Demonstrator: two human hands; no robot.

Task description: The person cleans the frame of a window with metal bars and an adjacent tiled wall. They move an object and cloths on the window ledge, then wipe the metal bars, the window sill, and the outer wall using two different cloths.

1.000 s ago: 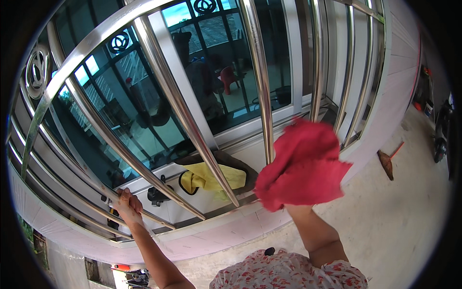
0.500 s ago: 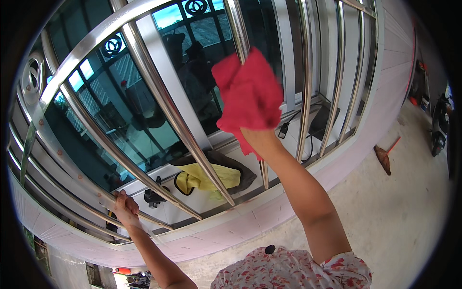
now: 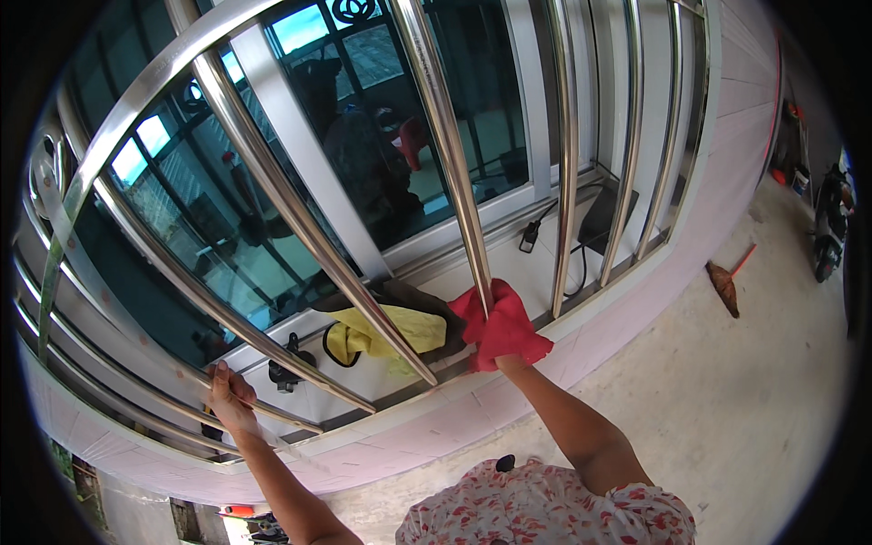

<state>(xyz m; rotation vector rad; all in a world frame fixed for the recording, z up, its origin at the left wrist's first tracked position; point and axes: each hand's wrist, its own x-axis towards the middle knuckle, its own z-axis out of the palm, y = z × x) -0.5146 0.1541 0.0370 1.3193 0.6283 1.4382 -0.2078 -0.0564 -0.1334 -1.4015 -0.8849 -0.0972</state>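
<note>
The red cloth (image 3: 509,341) is bunched around the low end of a shiny bar (image 3: 450,154), with folds on both sides of it. Closest to us is a shirt (image 3: 545,504) with little red and pink marks. Two bare arms reach out from it.

The right arm (image 3: 586,427) bends at the elbow, and its forearm slants up and to the left. At its end, the right hand (image 3: 511,361) is clamped on the red cloth, low down by the bar. The cloth hides nearly all its fingers, so we cannot tell how each one bends. The left arm (image 3: 286,481) slants up to the left too. The left hand (image 3: 229,398) is closed around another slanted bar (image 3: 289,417), with its fingers curled over. The two hands are well apart.

Under the bars we see a wall with pink tiles (image 3: 363,459). Behind the bars is a white sill (image 3: 500,259). A yellow cloth (image 3: 404,329) with a dark edge lies there, on a dark, floppy thing (image 3: 418,295) just beside the red cloth. A small black thing (image 3: 286,371) sits further left, and a black plug (image 3: 529,238) lies to the right. Behind them we see a big window (image 3: 363,163). Far to the right, a brown brush (image 3: 724,289) with a red handle lies on the grey floor (image 3: 690,400), and a motorbike (image 3: 831,222) stands past it.
</note>
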